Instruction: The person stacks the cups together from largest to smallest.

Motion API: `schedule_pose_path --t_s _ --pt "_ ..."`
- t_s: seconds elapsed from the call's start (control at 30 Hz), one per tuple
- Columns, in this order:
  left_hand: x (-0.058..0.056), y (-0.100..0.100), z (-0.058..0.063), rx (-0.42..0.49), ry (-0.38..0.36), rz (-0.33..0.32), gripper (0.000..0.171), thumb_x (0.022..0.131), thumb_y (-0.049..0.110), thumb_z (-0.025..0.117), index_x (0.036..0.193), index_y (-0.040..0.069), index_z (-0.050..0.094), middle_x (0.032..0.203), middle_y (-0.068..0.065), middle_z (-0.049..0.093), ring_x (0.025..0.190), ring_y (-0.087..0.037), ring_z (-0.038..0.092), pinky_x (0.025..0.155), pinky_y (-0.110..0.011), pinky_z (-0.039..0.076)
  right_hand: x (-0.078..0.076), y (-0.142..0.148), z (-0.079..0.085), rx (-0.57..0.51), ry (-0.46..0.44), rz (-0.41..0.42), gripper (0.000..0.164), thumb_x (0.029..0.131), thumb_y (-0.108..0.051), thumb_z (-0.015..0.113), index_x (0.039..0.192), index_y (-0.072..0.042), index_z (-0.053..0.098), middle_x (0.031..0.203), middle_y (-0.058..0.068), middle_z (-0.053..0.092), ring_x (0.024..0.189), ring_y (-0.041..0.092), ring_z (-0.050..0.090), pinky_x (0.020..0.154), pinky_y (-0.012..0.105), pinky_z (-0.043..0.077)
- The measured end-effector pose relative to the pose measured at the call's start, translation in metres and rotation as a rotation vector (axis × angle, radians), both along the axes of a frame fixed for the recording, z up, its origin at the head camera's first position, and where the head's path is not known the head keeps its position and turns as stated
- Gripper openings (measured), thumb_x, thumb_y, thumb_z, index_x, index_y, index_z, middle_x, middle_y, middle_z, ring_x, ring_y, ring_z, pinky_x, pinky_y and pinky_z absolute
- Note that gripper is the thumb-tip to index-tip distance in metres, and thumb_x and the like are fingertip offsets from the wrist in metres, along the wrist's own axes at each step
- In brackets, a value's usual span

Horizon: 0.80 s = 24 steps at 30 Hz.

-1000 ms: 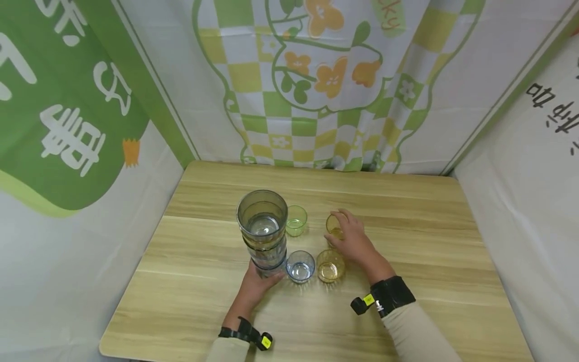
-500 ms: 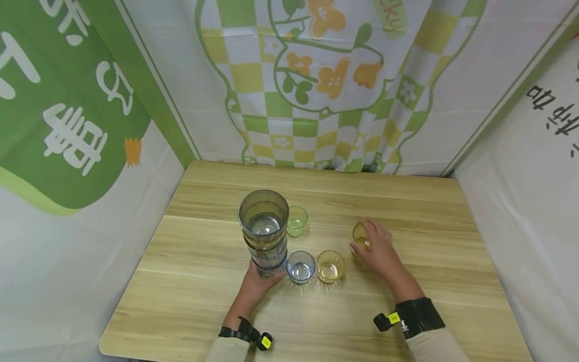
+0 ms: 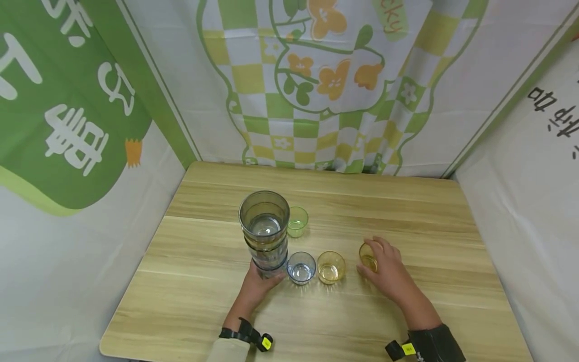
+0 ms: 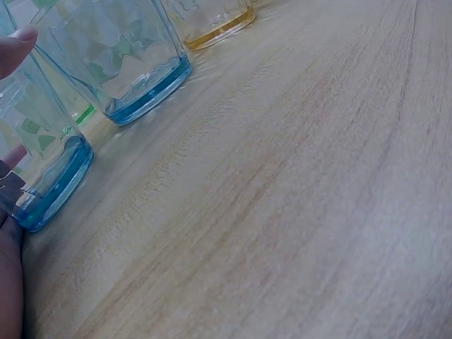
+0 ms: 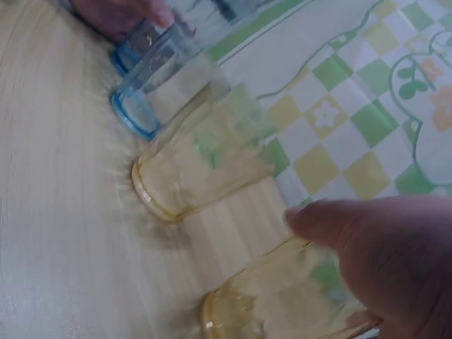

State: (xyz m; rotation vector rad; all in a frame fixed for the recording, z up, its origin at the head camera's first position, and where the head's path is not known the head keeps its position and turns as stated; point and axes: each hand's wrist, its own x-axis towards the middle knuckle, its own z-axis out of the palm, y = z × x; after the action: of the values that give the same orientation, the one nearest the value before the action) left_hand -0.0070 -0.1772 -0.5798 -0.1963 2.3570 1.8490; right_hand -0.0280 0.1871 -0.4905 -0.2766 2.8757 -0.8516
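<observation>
Around the bottom of a tall stack of nested glasses [image 3: 267, 246], smoky on top and blue-based below, my left hand [image 3: 255, 286] has its thumb and fingers wrapped. The left wrist view shows the stack's lowest blue glass [image 4: 53, 180] on the tabletop. My right hand [image 3: 386, 266] grips a yellow glass [image 3: 368, 258] upright between thumb and fingers, its base close to the table. Between the hands stand a blue glass [image 3: 301, 268], right beside the stack, and a second yellow glass [image 3: 331, 267]. A green glass [image 3: 297, 221] stands behind them, partly covered by the stack.
The glasses stand on a light wood-grain table [image 3: 407, 211]. A checked green and yellow cloth [image 3: 312, 136] hangs at its back edge. Printed white and green sheets wall in the left and right sides.
My right hand has carried the yellow glass rightward and toward me, from behind the second yellow glass to its right. My left hand and the stack have stayed put.
</observation>
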Motion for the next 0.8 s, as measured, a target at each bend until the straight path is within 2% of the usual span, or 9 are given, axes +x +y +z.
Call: schedule_pose_path --t_s 0.4,0.67,0.8 --pt "0.001 0.000 0.002 0.011 0.014 -0.008 0.097 0.078 0.029 0.089 0.154 0.016 0.029 0.152 -0.017 0.047 0.143 -0.039 0.040 0.120 -0.058 0.027 0.016 -0.004 0.030 0.130 -0.068 0.100 0.070 0.087 -0.031 0.080 0.147 -0.011 0.049 0.154 0.023 0.038 0.136 0.052 0.038 0.092 0.067 0.050" --pt "0.001 0.000 0.002 0.020 -0.011 0.003 0.097 0.079 0.024 0.088 0.154 0.015 0.028 0.153 -0.017 0.046 0.144 -0.038 0.039 0.121 -0.056 0.026 0.021 -0.006 0.040 0.185 -0.105 0.135 0.074 0.082 -0.025 0.085 0.146 -0.011 0.050 0.152 0.025 0.040 0.135 0.051 0.041 0.086 0.061 0.055" --pt "0.002 0.003 0.009 0.015 -0.024 0.009 0.096 0.081 0.020 0.087 0.155 0.014 0.026 0.154 -0.019 0.043 0.146 -0.039 0.036 0.122 -0.056 0.023 0.023 -0.006 0.044 0.209 -0.126 0.144 0.076 0.080 -0.024 0.087 0.146 -0.010 0.050 0.149 0.026 0.042 0.133 0.050 0.044 0.085 0.060 0.056"
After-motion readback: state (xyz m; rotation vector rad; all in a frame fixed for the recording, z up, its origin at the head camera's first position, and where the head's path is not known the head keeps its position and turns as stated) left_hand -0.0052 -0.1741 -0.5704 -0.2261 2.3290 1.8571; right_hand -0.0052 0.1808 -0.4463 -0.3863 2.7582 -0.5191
